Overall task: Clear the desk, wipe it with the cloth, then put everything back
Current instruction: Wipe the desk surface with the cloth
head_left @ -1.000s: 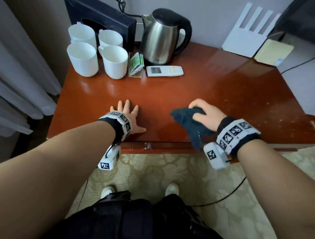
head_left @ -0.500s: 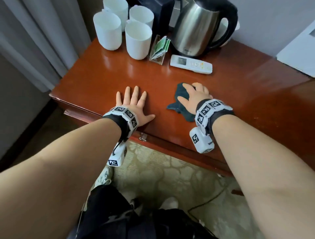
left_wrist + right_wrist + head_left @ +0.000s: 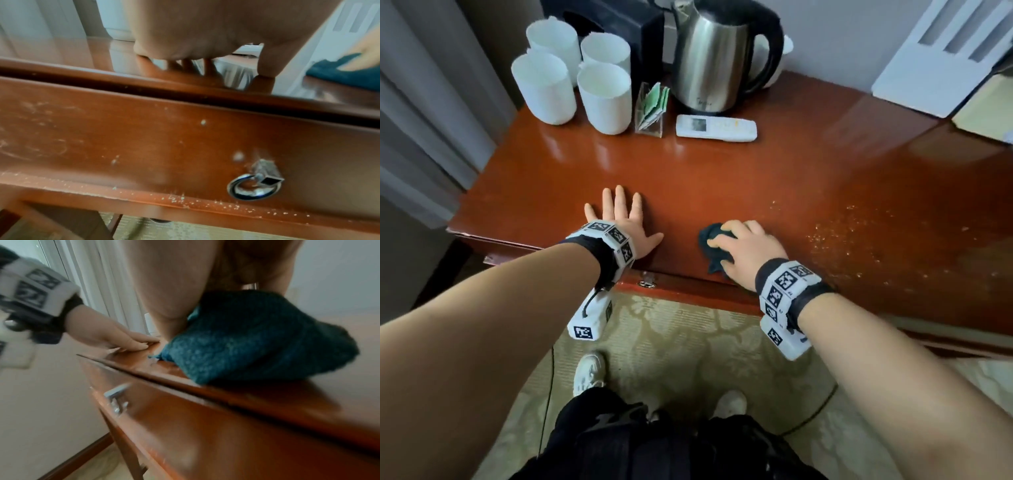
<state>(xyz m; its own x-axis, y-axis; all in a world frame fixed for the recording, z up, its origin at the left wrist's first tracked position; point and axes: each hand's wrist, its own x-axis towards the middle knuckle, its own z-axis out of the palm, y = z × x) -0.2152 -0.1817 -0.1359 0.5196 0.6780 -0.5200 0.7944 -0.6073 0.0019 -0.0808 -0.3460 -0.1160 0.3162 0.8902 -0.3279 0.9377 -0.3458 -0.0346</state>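
The reddish-brown desk (image 3: 756, 178) has a glossy top. My left hand (image 3: 621, 219) lies flat on it near the front edge, fingers straight and spread; the left wrist view shows the palm (image 3: 205, 32) from below. To its right my right hand (image 3: 743, 245) curls over a bunched dark teal cloth (image 3: 710, 240) and presses it onto the desk by the front edge. In the right wrist view the cloth (image 3: 257, 340) bulges out under my palm. Pale specks (image 3: 842, 233) dot the desk to the right of the cloth.
At the back stand several white cups (image 3: 571, 78), a clear holder with green packets (image 3: 652, 108), a steel kettle (image 3: 715, 58), a white remote (image 3: 715, 127) and a black box (image 3: 619, 20). Below the edge is a drawer with a ring handle (image 3: 255, 186). Curtains hang at the left.
My right hand pushed the cloth away toward the remote, then drew it back to the front edge. My left hand stayed flat on the desk.
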